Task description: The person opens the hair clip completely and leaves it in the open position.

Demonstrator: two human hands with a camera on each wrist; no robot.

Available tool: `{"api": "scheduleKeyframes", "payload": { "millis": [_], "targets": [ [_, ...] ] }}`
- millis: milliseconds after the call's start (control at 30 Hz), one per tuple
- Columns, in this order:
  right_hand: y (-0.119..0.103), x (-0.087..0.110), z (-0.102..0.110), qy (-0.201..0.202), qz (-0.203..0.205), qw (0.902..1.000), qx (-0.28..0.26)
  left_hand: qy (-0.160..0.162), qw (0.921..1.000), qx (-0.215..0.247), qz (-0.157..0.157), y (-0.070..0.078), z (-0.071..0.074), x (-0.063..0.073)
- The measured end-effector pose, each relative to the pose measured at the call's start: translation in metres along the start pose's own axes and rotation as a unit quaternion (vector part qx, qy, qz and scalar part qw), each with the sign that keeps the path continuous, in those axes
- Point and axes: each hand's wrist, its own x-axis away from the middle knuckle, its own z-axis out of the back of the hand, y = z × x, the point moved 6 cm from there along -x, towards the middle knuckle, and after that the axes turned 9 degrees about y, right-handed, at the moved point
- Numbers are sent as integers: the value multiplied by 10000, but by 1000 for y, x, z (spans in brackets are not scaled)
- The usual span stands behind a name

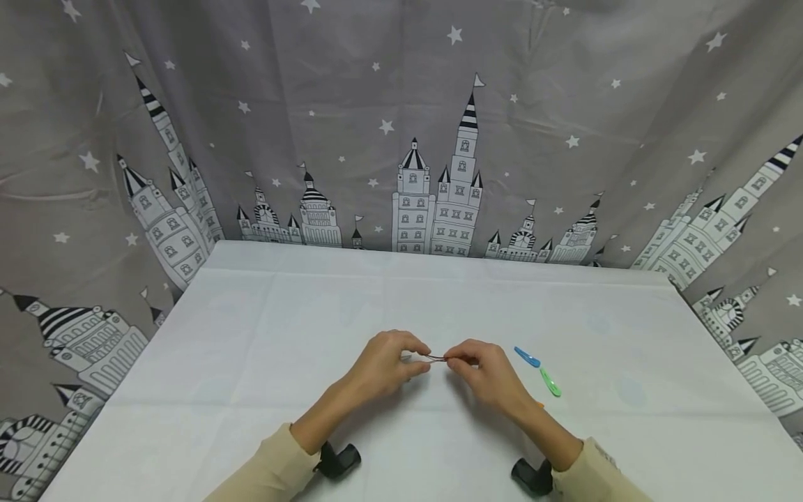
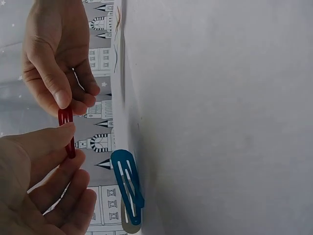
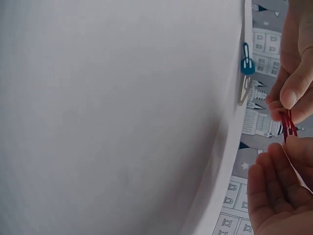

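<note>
Both hands meet over a small red snap hair clip [image 1: 437, 359] near the middle of the table. My right hand [image 1: 489, 373] pinches one end between thumb and fingers. The thumb and forefinger of my left hand [image 1: 383, 362] are at the other end, where two thin strips of the clip stand slightly apart. In the left wrist view the red clip [image 2: 66, 117] spans the two hands, the left thumb lying against it. A blue snap clip [image 2: 128, 188] overlaps a greyish one [image 2: 131, 225] beside the left hand; the left hand mostly hides both in the head view.
To the right of the right hand lie a blue hair clip [image 1: 527, 357] and a green hair clip [image 1: 550, 382]. A bit of orange [image 1: 541, 404] shows beside the right wrist. The white-covered table [image 1: 301, 300] ends at a grey castle-print curtain [image 1: 351, 139].
</note>
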Motion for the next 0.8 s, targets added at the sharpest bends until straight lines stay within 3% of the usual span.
{"api": "scheduleKeyframes", "payload": {
  "millis": [433,800],
  "targets": [
    [15,-12,-7,-269,-160,9993,179,-195,9992,54,332,-16,-8,-8],
    [22,-16,-14,-388,-148,9983,414,-305,9991,26,295,-23,-17,-9]
  ]
}}
